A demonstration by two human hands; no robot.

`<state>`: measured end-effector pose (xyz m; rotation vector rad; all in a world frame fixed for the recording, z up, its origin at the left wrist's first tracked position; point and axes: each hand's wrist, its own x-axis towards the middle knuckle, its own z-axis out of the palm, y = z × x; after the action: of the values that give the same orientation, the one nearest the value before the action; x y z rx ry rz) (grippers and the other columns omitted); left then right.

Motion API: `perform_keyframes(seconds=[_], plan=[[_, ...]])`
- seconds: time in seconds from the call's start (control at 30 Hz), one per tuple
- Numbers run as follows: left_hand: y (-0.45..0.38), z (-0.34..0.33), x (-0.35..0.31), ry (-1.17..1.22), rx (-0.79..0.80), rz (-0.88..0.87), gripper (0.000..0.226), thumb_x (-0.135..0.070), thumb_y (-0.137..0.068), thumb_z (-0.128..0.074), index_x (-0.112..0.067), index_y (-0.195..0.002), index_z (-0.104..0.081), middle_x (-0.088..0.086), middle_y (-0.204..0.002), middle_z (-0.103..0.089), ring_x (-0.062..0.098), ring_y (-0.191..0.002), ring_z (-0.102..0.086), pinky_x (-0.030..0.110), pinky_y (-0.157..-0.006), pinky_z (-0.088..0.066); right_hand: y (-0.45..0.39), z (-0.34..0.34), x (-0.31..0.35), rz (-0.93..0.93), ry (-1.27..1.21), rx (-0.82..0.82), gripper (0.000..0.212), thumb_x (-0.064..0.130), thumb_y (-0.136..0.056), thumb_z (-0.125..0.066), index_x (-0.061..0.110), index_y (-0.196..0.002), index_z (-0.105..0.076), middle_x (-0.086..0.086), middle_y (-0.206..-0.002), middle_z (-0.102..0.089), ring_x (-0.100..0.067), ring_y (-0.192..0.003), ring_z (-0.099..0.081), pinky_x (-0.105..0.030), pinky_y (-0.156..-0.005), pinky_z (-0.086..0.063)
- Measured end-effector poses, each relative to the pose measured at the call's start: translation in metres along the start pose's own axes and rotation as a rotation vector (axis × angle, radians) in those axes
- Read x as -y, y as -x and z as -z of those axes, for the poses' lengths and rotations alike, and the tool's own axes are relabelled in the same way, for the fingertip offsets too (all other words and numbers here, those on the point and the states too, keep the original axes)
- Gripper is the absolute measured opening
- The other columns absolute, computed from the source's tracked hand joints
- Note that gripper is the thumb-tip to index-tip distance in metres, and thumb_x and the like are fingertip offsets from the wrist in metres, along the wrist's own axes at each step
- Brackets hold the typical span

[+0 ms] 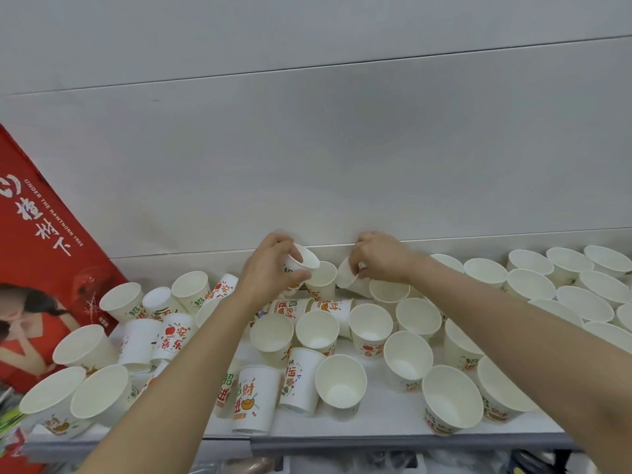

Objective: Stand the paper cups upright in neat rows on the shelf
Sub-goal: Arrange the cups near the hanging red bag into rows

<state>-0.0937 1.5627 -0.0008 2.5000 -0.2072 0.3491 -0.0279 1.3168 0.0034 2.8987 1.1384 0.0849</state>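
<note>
Many white paper cups with red and green print crowd the white shelf point(393, 424). Some stand upright, like one cup point(340, 384) near the front; others lie on their sides or upside down, like a printed cup point(254, 398). At the back of the shelf my left hand point(270, 268) grips a tilted cup point(304, 260) lifted above the others. My right hand point(379, 256) holds another tilted cup point(347, 273) by its side, next to an upright cup point(321, 278) between the hands.
A red printed box point(44, 254) leans at the shelf's left end. Neat rows of upright cups point(581, 292) fill the right end. A grey panelled wall point(307, 148) rises behind. The shelf's front edge point(410, 441) runs below my forearms.
</note>
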Motion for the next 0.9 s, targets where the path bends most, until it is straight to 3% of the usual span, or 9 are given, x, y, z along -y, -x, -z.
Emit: perform_keyframes(seconds=[0.17,0.3,0.33,0.43,0.57,0.67,0.8,0.9], plan=[[0.003,0.002,-0.001,0.180,-0.091,0.076,0.026,-0.027,-0.068,-0.087,-0.021,-0.084,-0.068,-0.010,-0.125,-0.053,0.012,-0.106,-0.056,0.031,-0.091,-0.050,0.017,0.001,-0.008,-0.154,-0.073,-0.120,0.012,0.022,-0.081,-0.064,0.024,-0.090,-0.072,-0.001,-0.088,-0.063,-0.018,-0.092,-0.055,-0.029,-0.070,-0.041],[0.008,-0.004,-0.007,0.259,-0.119,0.077,0.023,-0.023,-0.069,-0.087,-0.021,-0.082,-0.069,-0.010,-0.127,-0.053,0.010,-0.112,-0.055,0.032,-0.096,-0.050,0.024,-0.017,-0.003,0.004,0.077,-0.185,0.014,0.006,-0.070,-0.070,0.019,-0.067,-0.067,0.004,-0.066,-0.065,-0.025,-0.073,-0.056,-0.029,-0.061,-0.040],[0.008,-0.005,-0.009,0.267,-0.123,0.073,0.022,-0.023,-0.069,-0.087,-0.021,-0.081,-0.069,-0.011,-0.127,-0.053,0.009,-0.113,-0.054,0.031,-0.096,-0.050,0.025,-0.017,-0.004,0.009,0.062,-0.182,0.015,0.006,-0.070,-0.072,0.020,-0.071,-0.069,0.004,-0.070,-0.067,-0.025,-0.076,-0.058,-0.029,-0.063,-0.040],[0.010,-0.005,-0.018,0.289,-0.148,0.033,0.021,-0.024,-0.069,-0.087,-0.020,-0.081,-0.070,-0.012,-0.127,-0.053,0.006,-0.113,-0.053,0.027,-0.095,-0.049,0.029,-0.006,0.003,-0.161,-0.192,-0.222,0.028,0.014,-0.083,-0.067,0.024,-0.109,-0.069,0.001,-0.108,-0.068,-0.020,-0.104,-0.059,-0.032,-0.084,-0.045],[0.009,-0.004,-0.042,0.346,-0.133,-0.051,0.020,-0.024,-0.068,-0.087,-0.021,-0.080,-0.071,-0.012,-0.125,-0.054,0.005,-0.113,-0.055,0.021,-0.092,-0.049,0.031,0.020,0.031,-0.223,-0.916,-0.331,0.079,0.021,-0.067,-0.086,0.028,-0.136,-0.047,0.005,-0.124,-0.059,-0.007,-0.109,-0.058,-0.023,-0.095,-0.046],[0.008,-0.006,-0.056,0.436,-0.107,-0.095,0.021,-0.022,-0.068,-0.087,-0.024,-0.081,-0.071,-0.012,-0.122,-0.056,0.003,-0.110,-0.058,0.020,-0.090,-0.050,0.031,0.023,0.055,-0.261,-1.019,-0.361,0.088,0.025,-0.061,-0.088,0.029,-0.136,-0.043,0.007,-0.122,-0.058,-0.008,-0.106,-0.059,-0.023,-0.091,-0.048],[0.018,0.003,-0.056,0.501,0.003,-0.091,0.047,-0.034,-0.075,-0.082,-0.031,-0.118,-0.061,-0.016,-0.126,-0.057,0.002,-0.110,-0.059,0.024,-0.089,-0.053,0.051,0.022,0.071,-0.370,-1.027,-0.430,0.075,0.033,-0.059,-0.088,0.032,-0.124,-0.050,0.012,-0.110,-0.063,-0.008,-0.099,-0.062,-0.031,-0.085,-0.054],[0.040,0.011,-0.037,0.325,0.147,-0.191,0.038,-0.035,-0.081,-0.075,-0.032,-0.117,-0.062,-0.016,-0.121,-0.058,0.001,-0.111,-0.055,0.025,-0.090,-0.048,0.085,0.028,0.075,-0.465,-1.063,-0.427,0.072,0.027,-0.062,-0.088,0.029,-0.123,-0.051,0.011,-0.111,-0.062,-0.009,-0.101,-0.062,-0.030,-0.084,-0.055]])
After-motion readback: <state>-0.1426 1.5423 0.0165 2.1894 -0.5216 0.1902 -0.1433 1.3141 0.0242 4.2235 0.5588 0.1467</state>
